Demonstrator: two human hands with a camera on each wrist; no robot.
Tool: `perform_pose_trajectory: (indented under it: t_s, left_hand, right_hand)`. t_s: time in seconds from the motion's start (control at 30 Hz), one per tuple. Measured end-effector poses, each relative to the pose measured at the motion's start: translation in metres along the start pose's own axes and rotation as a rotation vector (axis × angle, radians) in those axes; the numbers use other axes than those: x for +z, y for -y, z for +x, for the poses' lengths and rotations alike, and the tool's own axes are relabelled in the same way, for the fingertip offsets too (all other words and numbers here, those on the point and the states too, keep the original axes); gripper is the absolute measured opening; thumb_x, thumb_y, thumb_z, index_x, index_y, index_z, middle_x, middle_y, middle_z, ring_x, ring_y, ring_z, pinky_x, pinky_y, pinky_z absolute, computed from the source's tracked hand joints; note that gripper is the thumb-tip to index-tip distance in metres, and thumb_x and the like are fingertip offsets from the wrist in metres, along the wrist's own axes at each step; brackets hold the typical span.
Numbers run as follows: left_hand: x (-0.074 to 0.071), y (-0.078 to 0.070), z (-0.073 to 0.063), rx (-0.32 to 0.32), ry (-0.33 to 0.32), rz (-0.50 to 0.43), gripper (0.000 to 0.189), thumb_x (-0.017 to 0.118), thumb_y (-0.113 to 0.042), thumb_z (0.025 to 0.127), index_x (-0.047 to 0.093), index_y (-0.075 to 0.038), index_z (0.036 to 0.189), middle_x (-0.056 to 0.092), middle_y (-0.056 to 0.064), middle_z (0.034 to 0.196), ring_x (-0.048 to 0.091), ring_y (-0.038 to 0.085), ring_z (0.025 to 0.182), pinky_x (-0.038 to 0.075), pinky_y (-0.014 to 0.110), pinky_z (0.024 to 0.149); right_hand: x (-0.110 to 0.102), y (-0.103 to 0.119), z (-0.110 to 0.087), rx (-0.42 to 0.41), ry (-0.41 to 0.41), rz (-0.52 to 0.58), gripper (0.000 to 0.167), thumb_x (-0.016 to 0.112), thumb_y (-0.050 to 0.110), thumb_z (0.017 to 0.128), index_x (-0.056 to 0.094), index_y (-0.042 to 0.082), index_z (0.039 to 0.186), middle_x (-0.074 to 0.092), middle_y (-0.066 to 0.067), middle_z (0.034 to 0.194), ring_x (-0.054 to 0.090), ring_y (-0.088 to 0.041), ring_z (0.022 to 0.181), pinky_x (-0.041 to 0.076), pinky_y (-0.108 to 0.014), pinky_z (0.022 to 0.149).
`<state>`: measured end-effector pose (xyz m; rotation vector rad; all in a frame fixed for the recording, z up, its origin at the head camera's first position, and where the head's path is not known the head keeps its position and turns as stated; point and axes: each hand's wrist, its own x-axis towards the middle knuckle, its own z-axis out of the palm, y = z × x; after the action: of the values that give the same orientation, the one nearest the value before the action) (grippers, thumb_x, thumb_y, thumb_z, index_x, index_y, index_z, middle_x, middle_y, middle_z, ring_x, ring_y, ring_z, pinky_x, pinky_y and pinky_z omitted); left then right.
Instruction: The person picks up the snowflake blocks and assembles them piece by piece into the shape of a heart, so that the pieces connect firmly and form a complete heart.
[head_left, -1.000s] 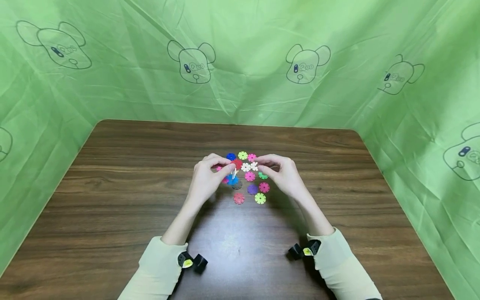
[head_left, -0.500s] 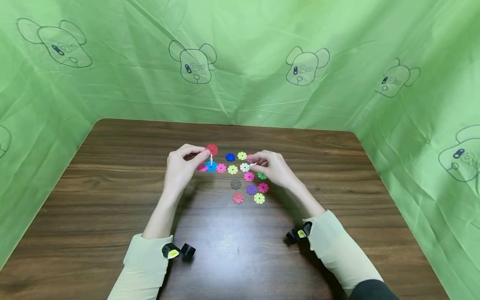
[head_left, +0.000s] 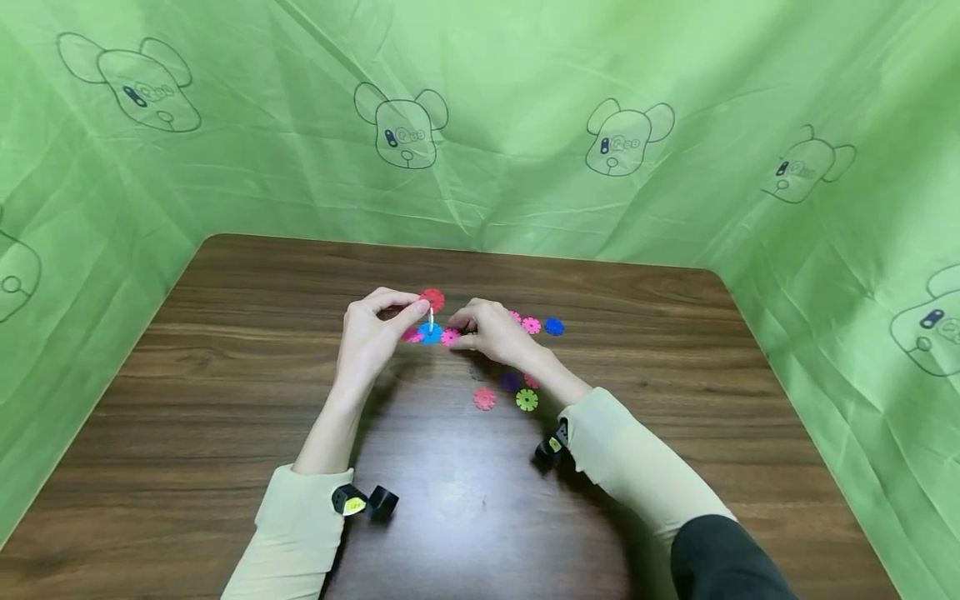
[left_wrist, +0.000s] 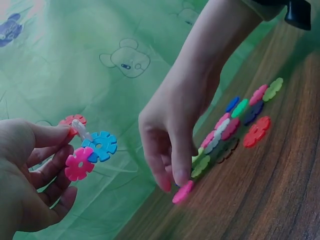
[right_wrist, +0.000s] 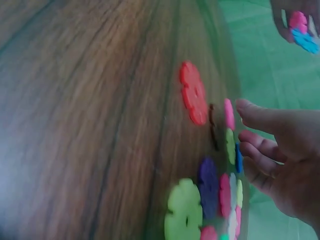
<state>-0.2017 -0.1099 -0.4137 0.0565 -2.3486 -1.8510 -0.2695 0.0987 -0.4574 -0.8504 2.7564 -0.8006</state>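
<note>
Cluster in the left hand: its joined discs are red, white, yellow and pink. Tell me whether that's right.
One colour is wrong: the left wrist view shows a blue disc, not a yellow one. The red disc, white disc and pink disc in the left hand stand as stated.

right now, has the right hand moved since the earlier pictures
Yes: leftward, toward the left hand. In the head view, the right hand was right of the near lime disc; now it is left of it.
</note>
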Motion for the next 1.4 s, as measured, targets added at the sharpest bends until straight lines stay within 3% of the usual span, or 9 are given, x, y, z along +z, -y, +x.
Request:
perform_pose_trajectory:
  t_s: [0.2, 0.4, 0.53, 0.67, 0.8, 1.0, 1.2, 1.3, 1.4]
  left_hand:
    - [0.003, -0.001, -0.001, 0.01, 0.007, 0.002, 0.025, 0.081, -0.032, 0.089, 0.081, -0.01, 0.102, 0.073, 0.005, 0.102, 0.066, 0.01, 0.088, 0.05, 0.015, 0.071]
    - [0.004, 0.001, -0.001, 0.011, 0.01, 0.008, 0.024, 0.081, -0.031, 0.089, 0.081, -0.011, 0.101, 0.073, 0.004, 0.102, 0.066, 0.009, 0.086, 0.05, 0.015, 0.07]
    - [0.005, 0.001, -0.002, -0.002, 0.02, 0.013, 0.024, 0.081, -0.032, 0.089, 0.081, -0.011, 0.102, 0.073, 0.004, 0.102, 0.066, 0.011, 0.088, 0.05, 0.016, 0.07]
    - [0.007, 0.001, -0.003, -0.019, 0.035, 0.023, 0.025, 0.081, -0.032, 0.09, 0.081, -0.011, 0.103, 0.073, 0.003, 0.104, 0.065, 0.01, 0.09, 0.051, 0.016, 0.072]
    - [0.009, 0.0, -0.004, -0.03, 0.056, 0.048, 0.025, 0.08, -0.034, 0.09, 0.081, -0.012, 0.103, 0.074, 0.003, 0.106, 0.066, 0.009, 0.089, 0.051, 0.019, 0.074]
    - [0.013, -0.001, -0.005, -0.048, 0.148, 0.079, 0.027, 0.079, -0.037, 0.09, 0.081, -0.014, 0.102, 0.077, 0.003, 0.108, 0.064, 0.013, 0.099, 0.049, 0.029, 0.085]
    - [0.018, -0.001, -0.007, -0.062, 0.266, 0.079, 0.023, 0.077, -0.035, 0.091, 0.081, -0.014, 0.101, 0.078, 0.004, 0.105, 0.065, 0.016, 0.102, 0.049, 0.033, 0.09]
    - [0.021, 0.0, -0.008, -0.048, 0.296, 0.084, 0.021, 0.077, -0.033, 0.091, 0.081, -0.014, 0.1, 0.078, 0.004, 0.105, 0.066, 0.016, 0.103, 0.049, 0.033, 0.092]
    - [0.022, -0.001, -0.009, -0.042, 0.299, 0.087, 0.021, 0.076, -0.033, 0.092, 0.081, -0.015, 0.099, 0.078, 0.004, 0.105, 0.066, 0.016, 0.103, 0.049, 0.033, 0.092]
  right_hand:
    - [0.008, 0.0, 0.009, -0.028, 0.005, -0.078, 0.023, 0.082, 0.023, 0.089, 0.078, 0.009, 0.107, 0.074, -0.005, 0.102, 0.065, -0.018, 0.101, 0.055, -0.034, 0.089]
    - [0.01, 0.0, 0.011, -0.016, -0.014, -0.059, 0.021, 0.083, 0.021, 0.087, 0.073, 0.009, 0.101, 0.07, -0.005, 0.094, 0.065, -0.017, 0.088, 0.055, -0.031, 0.078]
    - [0.005, -0.001, 0.006, -0.012, -0.061, 0.032, 0.016, 0.083, 0.018, 0.087, 0.071, 0.01, 0.095, 0.074, -0.003, 0.087, 0.069, -0.014, 0.079, 0.056, -0.026, 0.072]
    - [-0.007, -0.002, -0.006, 0.01, -0.171, 0.168, 0.011, 0.081, 0.018, 0.088, 0.073, 0.012, 0.092, 0.076, -0.002, 0.085, 0.071, -0.013, 0.078, 0.057, -0.025, 0.072]
    - [-0.02, -0.002, -0.022, 0.045, -0.283, 0.362, 0.009, 0.078, 0.019, 0.092, 0.073, 0.012, 0.096, 0.077, -0.005, 0.087, 0.073, -0.023, 0.078, 0.061, -0.035, 0.072]
    - [-0.031, 0.002, -0.045, 0.023, -0.359, 0.627, 0.011, 0.073, 0.015, 0.096, 0.072, 0.006, 0.101, 0.078, -0.017, 0.095, 0.075, -0.04, 0.086, 0.062, -0.052, 0.079]
    - [-0.034, 0.01, -0.061, 0.001, -0.375, 0.662, 0.011, 0.072, 0.012, 0.096, 0.073, 0.004, 0.104, 0.077, -0.019, 0.096, 0.076, -0.029, 0.083, 0.064, -0.041, 0.077]
    - [-0.034, 0.012, -0.064, -0.007, -0.388, 0.665, 0.012, 0.072, 0.011, 0.096, 0.073, 0.003, 0.104, 0.077, -0.019, 0.097, 0.076, -0.028, 0.082, 0.064, -0.035, 0.076]
    - [-0.033, 0.011, -0.067, 0.002, -0.402, 0.661, 0.011, 0.072, 0.011, 0.096, 0.073, 0.003, 0.104, 0.077, -0.019, 0.096, 0.075, -0.031, 0.082, 0.064, -0.038, 0.076]
